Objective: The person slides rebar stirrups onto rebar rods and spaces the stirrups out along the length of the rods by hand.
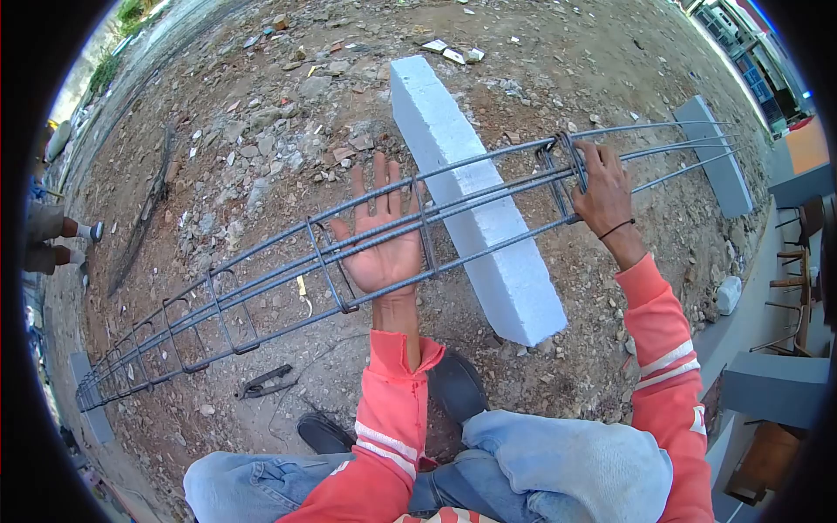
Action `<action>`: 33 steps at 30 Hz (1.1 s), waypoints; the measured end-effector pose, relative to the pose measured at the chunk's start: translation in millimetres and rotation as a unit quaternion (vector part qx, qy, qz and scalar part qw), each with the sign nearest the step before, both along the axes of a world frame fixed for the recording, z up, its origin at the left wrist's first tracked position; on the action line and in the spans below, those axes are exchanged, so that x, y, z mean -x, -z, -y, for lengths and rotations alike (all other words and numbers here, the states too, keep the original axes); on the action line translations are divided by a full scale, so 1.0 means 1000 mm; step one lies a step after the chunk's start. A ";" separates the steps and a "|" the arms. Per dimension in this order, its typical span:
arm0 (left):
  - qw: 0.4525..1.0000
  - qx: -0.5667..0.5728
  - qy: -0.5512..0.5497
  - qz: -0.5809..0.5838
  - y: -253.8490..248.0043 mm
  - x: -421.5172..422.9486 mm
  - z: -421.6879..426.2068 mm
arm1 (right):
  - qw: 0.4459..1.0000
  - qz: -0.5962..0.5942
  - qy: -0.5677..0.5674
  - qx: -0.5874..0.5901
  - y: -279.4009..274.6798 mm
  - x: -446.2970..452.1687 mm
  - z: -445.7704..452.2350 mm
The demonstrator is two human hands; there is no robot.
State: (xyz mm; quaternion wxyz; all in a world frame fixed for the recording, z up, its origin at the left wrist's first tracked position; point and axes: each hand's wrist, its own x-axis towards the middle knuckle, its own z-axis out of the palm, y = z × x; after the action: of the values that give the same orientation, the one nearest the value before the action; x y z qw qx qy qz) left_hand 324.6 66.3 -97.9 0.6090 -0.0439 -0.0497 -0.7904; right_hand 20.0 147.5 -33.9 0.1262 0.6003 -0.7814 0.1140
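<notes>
A long cage of steel bars [506, 187] with square wire ties crosses the view from lower left to upper right. Under its middle lies a white block [488, 227]. My left hand [384, 248] is palm up beneath the bars, left of the block, fingers spread and holding nothing. Beside it are two square ties [327, 266] around the bars. My right hand [603, 187], right of the block, has its fingers wrapped round a bunch of ties [567, 166] on the cage.
Grey blocks [717, 157] [94, 418] lie under both cage ends. Pliers [266, 382] rest on the dirt near my shoes [458, 383]. Rubble [261, 139] covers the ground beyond. Another person's legs [61, 240] show at far left; chairs [798, 296] stand at right.
</notes>
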 end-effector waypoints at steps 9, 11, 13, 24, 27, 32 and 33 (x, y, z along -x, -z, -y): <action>1.000 -0.009 0.010 -0.020 0.035 -0.001 -0.001 | 0.995 0.068 0.025 0.064 0.033 -0.013 -0.007; 1.000 -0.009 0.009 -0.026 0.037 -0.002 -0.002 | 0.992 -0.018 0.034 0.118 0.021 -0.029 -0.009; 0.998 0.005 0.019 -0.061 0.036 -0.002 -0.002 | 0.992 -0.003 0.035 0.123 0.024 -0.034 -0.008; 0.880 -0.170 -0.037 0.441 0.083 -0.028 -0.071 | 0.991 0.055 -0.019 0.121 0.043 -0.045 -0.016; 0.882 -0.008 -0.024 0.471 0.067 -0.009 -0.094 | 0.991 0.062 -0.025 0.114 0.043 -0.044 -0.015; 0.882 0.072 0.009 0.466 0.043 0.013 -0.103 | 0.987 0.064 -0.060 0.138 0.048 -0.046 -0.011; 0.867 0.012 0.027 0.497 0.039 0.020 -0.102 | 0.989 0.072 -0.050 0.123 0.048 -0.046 -0.010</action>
State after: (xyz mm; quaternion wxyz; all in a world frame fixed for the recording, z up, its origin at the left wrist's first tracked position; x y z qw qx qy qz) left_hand 304.1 168.8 -136.6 0.4817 0.3460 -0.3538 -0.7232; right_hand 65.7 157.9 -81.5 0.1365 0.6092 -0.7373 0.2581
